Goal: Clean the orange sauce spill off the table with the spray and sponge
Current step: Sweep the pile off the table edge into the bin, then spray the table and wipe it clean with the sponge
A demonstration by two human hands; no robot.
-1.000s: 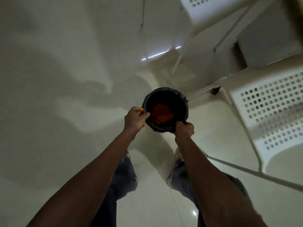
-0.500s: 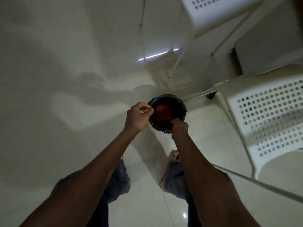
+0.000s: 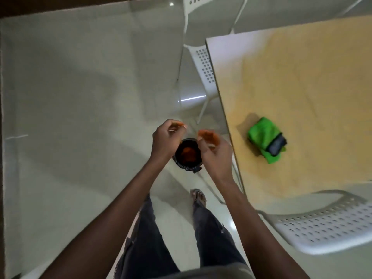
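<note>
Both hands hover just above a small black bin point(image 3: 188, 158) on the floor, which holds orange waste. My left hand point(image 3: 166, 138) is at the bin's left rim, its fingers curled in, an orange smear on the fingertips and nothing visible in its grip. My right hand point(image 3: 213, 152) is at the bin's right side, fingers loosely bent and stained orange, holding nothing. A green sponge or cloth with a dark grey part point(image 3: 266, 139) lies on the light wooden table point(image 3: 302, 81) to the right. No spray is in view.
A white perforated chair point(image 3: 326, 224) stands at the table's near edge, another white chair point(image 3: 205, 65) at its far left side. My legs and a sandalled foot point(image 3: 198, 196) stand on the pale tiled floor beside the table's edge.
Both hands let go of the bin's rim and rose above it. My view lifted and swung right, bringing the table and the green sponge into sight.
</note>
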